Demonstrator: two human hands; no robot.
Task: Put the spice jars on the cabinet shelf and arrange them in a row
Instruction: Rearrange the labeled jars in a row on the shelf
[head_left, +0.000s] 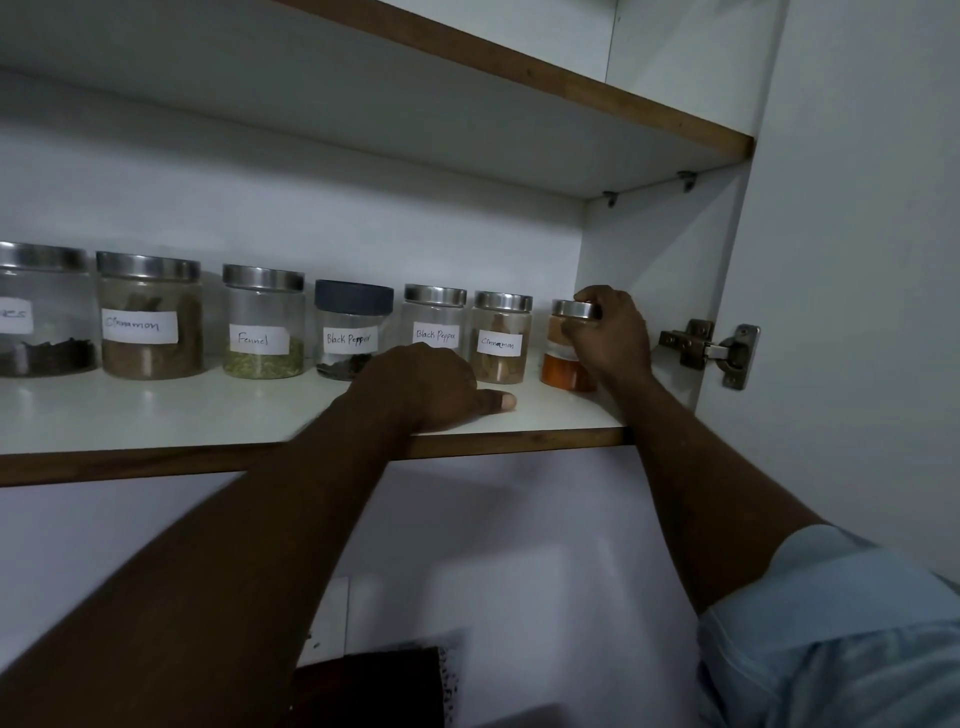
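Several labelled spice jars stand in a row on the white cabinet shelf (156, 410): a large cinnamon jar (150, 317), a fennel jar (263, 322), a dark-lidded black pepper jar (350, 322), a second black pepper jar (435, 317) and a small cinnamon jar (501, 338). At the row's right end my right hand (610, 332) grips a jar of orange powder (563, 364) by its lid and side. My left hand (431, 387) rests knuckles-up on the shelf in front of the black pepper jars, fingers curled, holding nothing.
A partly cut-off jar (41, 312) stands at the far left. The cabinet's right wall (649, 249) is close beside the orange jar, with a door hinge (711, 353) on it. Another shelf (519, 78) runs overhead. The front strip of the shelf lies bare.
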